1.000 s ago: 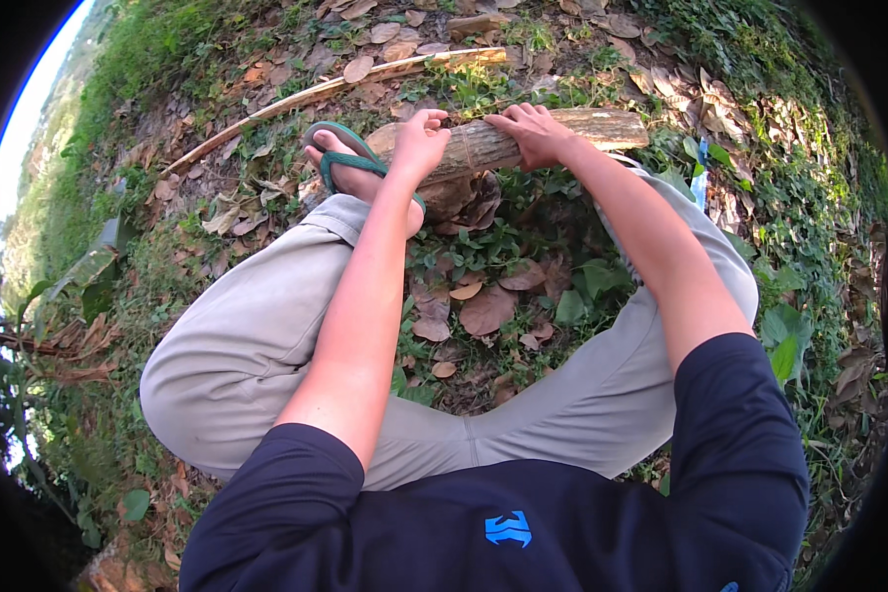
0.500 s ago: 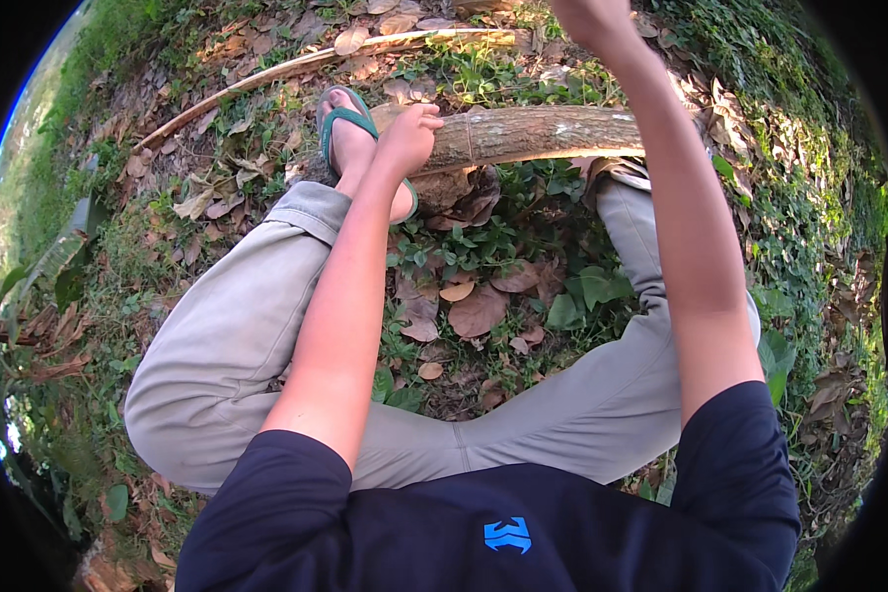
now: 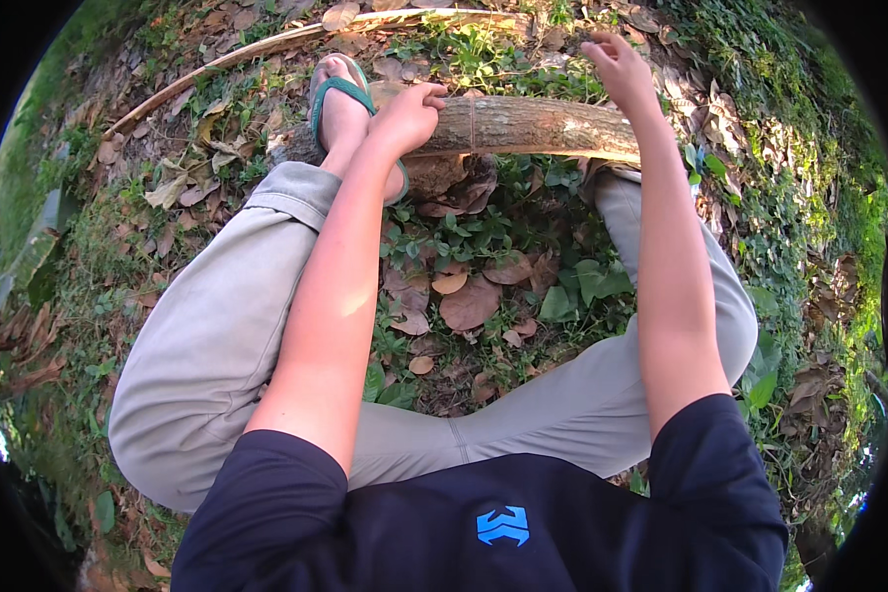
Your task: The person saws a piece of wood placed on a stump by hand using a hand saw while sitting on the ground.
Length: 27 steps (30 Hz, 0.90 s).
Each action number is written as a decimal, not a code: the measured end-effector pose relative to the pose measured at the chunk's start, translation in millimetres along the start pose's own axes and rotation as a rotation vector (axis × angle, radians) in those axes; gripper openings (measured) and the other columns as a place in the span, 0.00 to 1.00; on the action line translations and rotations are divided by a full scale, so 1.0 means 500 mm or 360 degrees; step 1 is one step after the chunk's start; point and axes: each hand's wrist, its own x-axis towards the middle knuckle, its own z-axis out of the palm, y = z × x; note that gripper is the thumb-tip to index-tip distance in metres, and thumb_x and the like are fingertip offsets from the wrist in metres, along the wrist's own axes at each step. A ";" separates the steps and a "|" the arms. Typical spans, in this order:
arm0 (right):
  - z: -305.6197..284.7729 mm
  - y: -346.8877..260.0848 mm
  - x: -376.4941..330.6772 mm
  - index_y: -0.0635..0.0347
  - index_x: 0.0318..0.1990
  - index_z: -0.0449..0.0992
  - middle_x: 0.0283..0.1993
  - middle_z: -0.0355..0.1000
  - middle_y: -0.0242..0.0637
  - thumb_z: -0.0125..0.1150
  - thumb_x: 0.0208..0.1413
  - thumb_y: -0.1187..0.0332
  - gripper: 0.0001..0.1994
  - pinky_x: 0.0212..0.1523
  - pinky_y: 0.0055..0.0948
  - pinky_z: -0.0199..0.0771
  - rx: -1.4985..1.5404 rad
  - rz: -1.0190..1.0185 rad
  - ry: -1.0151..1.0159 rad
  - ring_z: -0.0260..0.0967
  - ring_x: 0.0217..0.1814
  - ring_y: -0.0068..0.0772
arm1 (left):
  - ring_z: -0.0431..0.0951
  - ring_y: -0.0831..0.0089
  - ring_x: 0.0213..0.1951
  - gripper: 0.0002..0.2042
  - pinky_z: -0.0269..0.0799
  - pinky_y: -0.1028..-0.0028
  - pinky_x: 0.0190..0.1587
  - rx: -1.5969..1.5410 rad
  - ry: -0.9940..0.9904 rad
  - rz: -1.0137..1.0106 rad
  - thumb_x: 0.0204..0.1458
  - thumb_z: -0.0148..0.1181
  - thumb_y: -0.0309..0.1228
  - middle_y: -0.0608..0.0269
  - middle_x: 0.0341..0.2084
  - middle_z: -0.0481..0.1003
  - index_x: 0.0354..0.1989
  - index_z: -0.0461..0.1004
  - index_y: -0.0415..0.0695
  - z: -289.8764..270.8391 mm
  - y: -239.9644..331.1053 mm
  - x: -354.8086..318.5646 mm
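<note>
A bark-covered log (image 3: 533,126) lies crosswise in front of me, with a thin dark line running around it near the middle. My left hand (image 3: 407,120) rests against its left part, the fingers bent in; whatever they may hold is hidden. Just beyond the log's right end is my right hand (image 3: 622,74), raised, its fingers loosely bent and apart, with nothing visible in them. My left foot, in a green flip-flop (image 3: 345,91), is set beside the log's left end.
Under the log's left part sits a brown chunk (image 3: 436,178), perhaps wood or stone. A long pale split strip of wood (image 3: 237,64) lies beyond the log. Dry leaves (image 3: 471,303) and low green plants (image 3: 602,283) cover the ground between my bent legs.
My right hand has come down toward the log from the far edge, where it was partly cut off. The left hand stays at the same place on the log. The whole view has shifted slightly.
</note>
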 end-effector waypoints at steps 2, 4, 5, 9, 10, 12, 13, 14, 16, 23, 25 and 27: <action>0.021 -0.002 -0.049 0.49 0.71 0.64 0.65 0.71 0.49 0.67 0.51 0.39 0.43 0.67 0.44 0.67 -0.0214 -0.0065 -0.0068 0.69 0.66 0.47 | 0.76 0.64 0.57 0.26 0.69 0.68 0.62 0.0058 0.0006 0.0116 0.54 0.45 0.18 0.57 0.54 0.78 0.64 0.72 0.43 0.005 -0.004 0.003; 0.061 -0.113 -0.122 0.44 0.76 0.54 0.75 0.56 0.50 0.76 0.38 0.39 0.57 0.76 0.52 0.53 -0.0632 -0.0561 -0.0617 0.52 0.78 0.48 | 0.76 0.64 0.57 0.27 0.69 0.68 0.62 0.0100 0.0080 0.0218 0.53 0.46 0.17 0.56 0.55 0.76 0.63 0.73 0.45 0.002 -0.065 0.004; 0.085 -0.125 -0.135 0.42 0.77 0.52 0.76 0.54 0.49 0.78 0.36 0.41 0.59 0.77 0.54 0.49 -0.0795 -0.0661 -0.0641 0.50 0.79 0.51 | 0.75 0.62 0.59 0.27 0.68 0.67 0.63 0.0170 0.0071 0.0212 0.52 0.47 0.18 0.56 0.57 0.75 0.63 0.73 0.46 0.007 -0.056 0.006; 0.183 -0.096 -0.115 0.53 0.71 0.60 0.63 0.65 0.48 0.77 0.36 0.53 0.50 0.69 0.50 0.61 -0.0774 -0.0805 -0.0726 0.61 0.68 0.52 | 0.67 0.59 0.66 0.29 0.63 0.64 0.68 0.0472 0.0033 0.0114 0.52 0.50 0.22 0.57 0.66 0.66 0.65 0.72 0.51 0.032 0.002 -0.026; 0.190 -0.099 -0.123 0.56 0.68 0.62 0.57 0.66 0.45 0.76 0.35 0.56 0.48 0.65 0.47 0.64 -0.0821 -0.0812 -0.0631 0.64 0.64 0.47 | 0.65 0.58 0.68 0.29 0.61 0.64 0.70 0.0551 0.0034 0.0072 0.52 0.50 0.23 0.58 0.68 0.63 0.66 0.71 0.53 0.035 0.019 -0.036; 0.185 -0.097 -0.114 0.56 0.69 0.62 0.57 0.66 0.45 0.76 0.34 0.57 0.48 0.64 0.46 0.64 -0.0719 -0.0887 -0.0686 0.64 0.64 0.48 | 0.61 0.58 0.70 0.30 0.61 0.59 0.69 0.0623 0.0129 0.0086 0.52 0.52 0.26 0.62 0.70 0.61 0.67 0.69 0.56 0.047 0.013 -0.046; 0.180 -0.095 -0.107 0.55 0.69 0.61 0.57 0.66 0.45 0.76 0.34 0.57 0.48 0.64 0.46 0.65 -0.0669 -0.0924 -0.0714 0.63 0.64 0.48 | 0.59 0.58 0.71 0.30 0.61 0.57 0.69 0.0658 0.0176 0.0094 0.52 0.53 0.27 0.64 0.71 0.60 0.68 0.69 0.58 0.053 0.010 -0.049; 0.177 -0.090 -0.097 0.55 0.69 0.61 0.57 0.65 0.44 0.75 0.34 0.58 0.48 0.61 0.45 0.66 -0.0673 -0.0976 -0.0700 0.63 0.64 0.47 | 0.60 0.57 0.70 0.32 0.59 0.56 0.70 0.0684 0.0245 0.0131 0.52 0.53 0.28 0.65 0.71 0.61 0.70 0.66 0.57 0.059 0.015 -0.044; 0.183 -0.085 -0.094 0.55 0.69 0.61 0.57 0.65 0.44 0.75 0.34 0.58 0.49 0.60 0.46 0.67 -0.0698 -0.1019 -0.0681 0.63 0.63 0.47 | 0.60 0.57 0.70 0.31 0.57 0.56 0.71 0.0727 0.0200 0.0057 0.52 0.53 0.28 0.65 0.71 0.61 0.70 0.66 0.56 0.063 0.015 -0.045; 0.175 -0.102 -0.073 0.52 0.69 0.62 0.58 0.65 0.43 0.79 0.32 0.56 0.50 0.58 0.52 0.70 -0.0753 -0.1216 -0.0704 0.65 0.63 0.47 | 0.64 0.57 0.68 0.28 0.59 0.54 0.69 0.0637 0.0209 -0.0085 0.52 0.53 0.29 0.63 0.68 0.64 0.66 0.69 0.56 0.033 0.016 -0.027; 0.172 -0.107 -0.057 0.50 0.70 0.62 0.61 0.65 0.43 0.79 0.34 0.55 0.50 0.59 0.52 0.68 -0.0802 -0.1166 -0.0770 0.64 0.66 0.47 | 0.64 0.56 0.67 0.28 0.59 0.54 0.69 0.0637 0.0161 -0.0105 0.52 0.53 0.29 0.62 0.68 0.65 0.66 0.70 0.56 0.030 0.014 -0.017; 0.165 -0.096 -0.062 0.50 0.70 0.61 0.62 0.65 0.43 0.80 0.35 0.53 0.50 0.60 0.51 0.67 -0.0810 -0.1124 -0.0795 0.63 0.67 0.47 | 0.64 0.54 0.68 0.29 0.60 0.54 0.69 0.0698 0.0133 -0.0066 0.53 0.53 0.30 0.61 0.68 0.64 0.67 0.69 0.57 0.044 0.019 -0.025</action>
